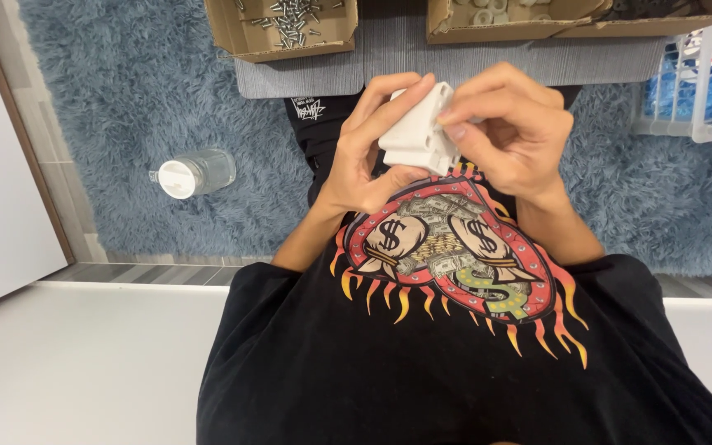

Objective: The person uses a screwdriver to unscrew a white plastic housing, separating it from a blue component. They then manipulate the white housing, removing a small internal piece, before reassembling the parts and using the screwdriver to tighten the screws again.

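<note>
Holding a small white plastic block [419, 132] between both hands, the person kept it raised in front of the chest, above the printed front of a black t-shirt [455, 346]. The left hand [372, 152] cupped the block from one side, its fingers [389, 95] curled over the top edge and its thumb pressed under the lower edge. The right hand [508, 132] met the block from the other side, its fingers [463, 115] bent and closed against the block's face, with the fingertips touching the plastic near its upper corner. Both hands were therefore closed on the same piece, and the block sat tilted between them.

Beyond the hands lay a shaggy blue-grey rug [125, 99]. On it, well off to the left-hand side, a clear jar with a white lid [195, 173] lay on its side. At the far edge of the view stood an open cardboard box of metal screws [290, 25], and beside it a second cardboard box [521, 21] holding small white parts. A white wire basket [694, 91] with blue packaging inside stood near the right hand's side, apart from the hands.
</note>
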